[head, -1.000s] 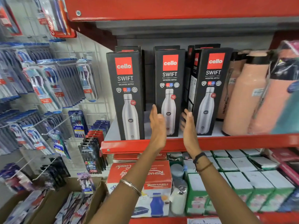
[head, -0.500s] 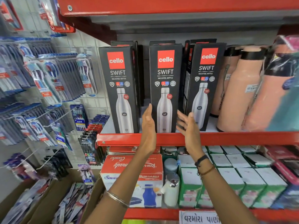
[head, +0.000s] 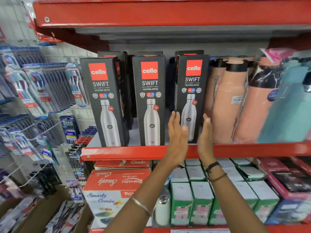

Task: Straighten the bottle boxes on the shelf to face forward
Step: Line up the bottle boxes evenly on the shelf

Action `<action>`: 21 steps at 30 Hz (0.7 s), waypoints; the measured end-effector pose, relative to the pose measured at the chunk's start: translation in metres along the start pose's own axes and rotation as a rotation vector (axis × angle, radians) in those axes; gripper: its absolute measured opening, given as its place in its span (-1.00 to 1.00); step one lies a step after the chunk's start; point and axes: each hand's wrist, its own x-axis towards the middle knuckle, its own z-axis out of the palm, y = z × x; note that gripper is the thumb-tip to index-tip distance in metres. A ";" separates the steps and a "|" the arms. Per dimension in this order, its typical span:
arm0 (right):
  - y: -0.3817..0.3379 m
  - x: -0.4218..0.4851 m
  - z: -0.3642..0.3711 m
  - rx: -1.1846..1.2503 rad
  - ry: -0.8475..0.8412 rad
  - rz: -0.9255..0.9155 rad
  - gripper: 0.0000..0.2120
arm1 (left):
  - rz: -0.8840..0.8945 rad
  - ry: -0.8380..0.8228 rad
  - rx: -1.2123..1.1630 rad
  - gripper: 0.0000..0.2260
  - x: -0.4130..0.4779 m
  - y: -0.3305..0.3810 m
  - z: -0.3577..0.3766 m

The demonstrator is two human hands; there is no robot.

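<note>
Three tall black "cello SWIFT" bottle boxes stand along the front of the red shelf (head: 127, 153), with more boxes behind them. The left box (head: 103, 101) is turned slightly, showing its right side. The middle box (head: 150, 100) faces forward. The right box (head: 191, 96) faces forward. My left hand (head: 176, 135) is flat and open beside the lower left edge of the right box, fingertips at that edge. My right hand (head: 205, 133) is flat and open at the box's lower right edge. Both palms face each other with the box's base between them.
Peach flasks (head: 230, 105) with black caps and a teal bottle (head: 289, 105) crowd the shelf right of the boxes. The upper red shelf (head: 168, 12) hangs low overhead. Toothbrush packs (head: 42, 88) hang on the left wall. Green-and-white boxes (head: 200, 199) and a "Smarty Combo" box (head: 114, 190) fill the shelf below.
Both hands have moved right, from either side of the middle box to either side of the right box. The right box now faces forward instead of angled.
</note>
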 end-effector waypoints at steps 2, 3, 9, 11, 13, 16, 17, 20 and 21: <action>0.005 0.010 -0.004 0.010 -0.034 0.069 -0.35 | -0.139 0.116 -0.052 -0.44 0.019 -0.004 0.012; 0.008 0.013 -0.006 0.002 -0.041 0.088 -0.36 | -0.250 0.187 -0.124 -0.43 0.029 -0.002 0.013; 0.003 0.019 -0.017 0.038 -0.072 0.177 -0.42 | -0.309 0.089 -0.248 -0.52 0.034 -0.008 0.004; -0.001 0.016 -0.024 0.063 -0.084 0.183 -0.53 | -0.288 0.084 -0.226 -0.48 0.028 -0.008 0.002; -0.004 0.009 -0.033 0.061 -0.111 0.179 -0.56 | -0.294 0.045 -0.207 -0.49 0.019 -0.005 0.000; -0.006 0.000 -0.044 0.048 -0.107 0.172 -0.64 | -0.298 -0.029 -0.168 -0.33 0.003 0.000 -0.004; -0.006 -0.001 -0.047 0.042 -0.104 0.175 -0.66 | -0.294 -0.047 -0.148 -0.20 -0.001 0.001 -0.005; -0.010 -0.001 -0.049 0.038 -0.107 0.168 -0.68 | -0.273 -0.065 -0.131 -0.10 -0.007 0.003 -0.005; -0.010 -0.001 -0.049 0.031 -0.117 0.163 -0.67 | -0.264 -0.073 -0.130 -0.14 -0.009 0.005 -0.004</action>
